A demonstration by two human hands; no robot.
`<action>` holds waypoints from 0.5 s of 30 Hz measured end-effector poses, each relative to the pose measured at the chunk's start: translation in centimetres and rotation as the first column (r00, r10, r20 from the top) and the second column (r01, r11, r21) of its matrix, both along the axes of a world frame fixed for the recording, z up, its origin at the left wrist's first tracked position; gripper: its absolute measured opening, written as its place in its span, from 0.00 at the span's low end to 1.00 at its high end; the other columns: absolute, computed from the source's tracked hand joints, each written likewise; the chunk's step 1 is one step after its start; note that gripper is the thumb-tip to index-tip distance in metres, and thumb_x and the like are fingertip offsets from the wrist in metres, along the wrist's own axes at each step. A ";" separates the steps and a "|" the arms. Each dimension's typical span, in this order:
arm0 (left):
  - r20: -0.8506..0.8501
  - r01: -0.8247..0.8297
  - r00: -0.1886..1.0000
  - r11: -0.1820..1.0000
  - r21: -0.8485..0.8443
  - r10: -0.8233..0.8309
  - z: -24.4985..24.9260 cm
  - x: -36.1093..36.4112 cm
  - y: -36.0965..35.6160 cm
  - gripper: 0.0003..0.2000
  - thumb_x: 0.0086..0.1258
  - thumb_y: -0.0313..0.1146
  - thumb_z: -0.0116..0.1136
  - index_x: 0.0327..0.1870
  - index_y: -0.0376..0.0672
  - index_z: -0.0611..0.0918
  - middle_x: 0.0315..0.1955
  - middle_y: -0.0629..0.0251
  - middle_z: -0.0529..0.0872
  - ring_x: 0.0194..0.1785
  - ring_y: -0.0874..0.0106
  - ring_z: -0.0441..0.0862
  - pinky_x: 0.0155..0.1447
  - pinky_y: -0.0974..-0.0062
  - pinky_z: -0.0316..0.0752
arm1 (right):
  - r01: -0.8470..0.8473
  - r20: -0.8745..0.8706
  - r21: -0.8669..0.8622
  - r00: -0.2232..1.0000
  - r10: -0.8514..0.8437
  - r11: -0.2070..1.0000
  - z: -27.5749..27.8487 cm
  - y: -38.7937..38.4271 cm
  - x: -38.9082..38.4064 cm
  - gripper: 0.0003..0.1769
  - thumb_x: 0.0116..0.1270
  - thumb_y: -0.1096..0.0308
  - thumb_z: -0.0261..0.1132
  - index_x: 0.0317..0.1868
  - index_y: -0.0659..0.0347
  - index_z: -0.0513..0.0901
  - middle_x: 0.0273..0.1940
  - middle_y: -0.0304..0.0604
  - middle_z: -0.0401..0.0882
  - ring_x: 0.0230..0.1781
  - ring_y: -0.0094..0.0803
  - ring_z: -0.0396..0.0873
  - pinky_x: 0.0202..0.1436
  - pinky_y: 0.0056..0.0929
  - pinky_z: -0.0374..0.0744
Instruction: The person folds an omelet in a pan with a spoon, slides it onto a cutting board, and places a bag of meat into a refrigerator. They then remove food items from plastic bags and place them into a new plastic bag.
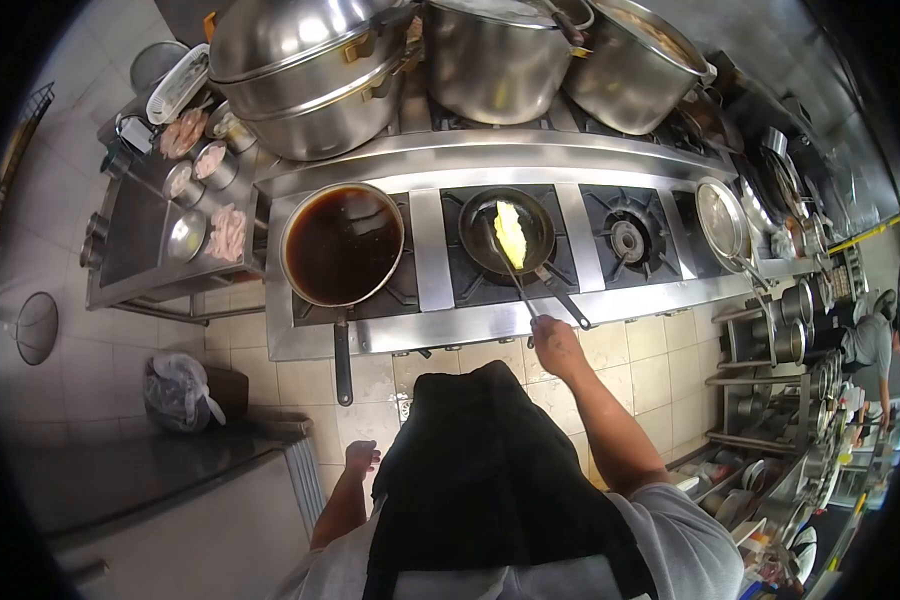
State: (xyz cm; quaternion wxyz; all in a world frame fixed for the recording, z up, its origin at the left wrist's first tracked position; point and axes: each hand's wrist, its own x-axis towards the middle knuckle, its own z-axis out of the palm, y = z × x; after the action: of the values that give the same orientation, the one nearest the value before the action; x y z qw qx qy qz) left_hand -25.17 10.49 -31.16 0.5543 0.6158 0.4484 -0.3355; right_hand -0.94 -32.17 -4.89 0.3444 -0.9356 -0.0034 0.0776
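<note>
My right hand [555, 342] is shut on a thin long utensil [513, 278], either chopsticks or tongs. Its tip reaches into a small black frying pan [508, 236] on the middle burner and touches a folded yellow omelette [510, 232]. The pan's handle [567, 302] points toward me, just right of the utensil. My left hand [360, 458] hangs low beside my black apron [480, 470], fingers apart, holding nothing.
A wide pan of dark brown liquid [342, 243] sits on the left burner, and the right burner [627, 240] is bare. Big steel pots [310, 70] stand behind. Meat containers [228, 232] are at left, a steel counter [170, 480] at lower left, another person [870, 345] at far right.
</note>
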 end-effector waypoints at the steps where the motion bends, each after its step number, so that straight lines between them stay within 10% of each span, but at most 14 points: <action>1: 0.010 0.006 1.000 1.000 0.010 -0.006 0.3 0.4 -0.3 0.13 0.66 0.41 0.54 0.42 0.42 0.79 0.29 0.62 0.85 0.27 0.70 0.82 0.26 0.69 0.72 | -0.004 -0.031 -0.024 1.000 0.004 1.000 -0.3 0.5 -0.2 0.11 0.68 0.69 0.54 0.37 0.68 0.80 0.35 0.64 0.80 0.38 0.60 0.79 0.41 0.50 0.77; 15: -0.033 0.045 0.999 0.996 0.072 -0.042 1.9 0.7 0.2 0.13 0.65 0.41 0.54 0.42 0.42 0.79 0.30 0.60 0.86 0.28 0.69 0.82 0.26 0.69 0.72 | 0.018 0.024 -0.300 1.000 -0.011 0.954 -1.2 0.9 -0.7 0.09 0.63 0.72 0.52 0.37 0.68 0.77 0.35 0.61 0.80 0.38 0.57 0.80 0.42 0.49 0.78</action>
State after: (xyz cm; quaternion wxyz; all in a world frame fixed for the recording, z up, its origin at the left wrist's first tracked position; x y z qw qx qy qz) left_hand -24.45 10.67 -29.22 0.5170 0.6398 0.4554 -0.3406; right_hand -1.62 -31.25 -6.05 0.1988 -0.9779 0.0116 0.0643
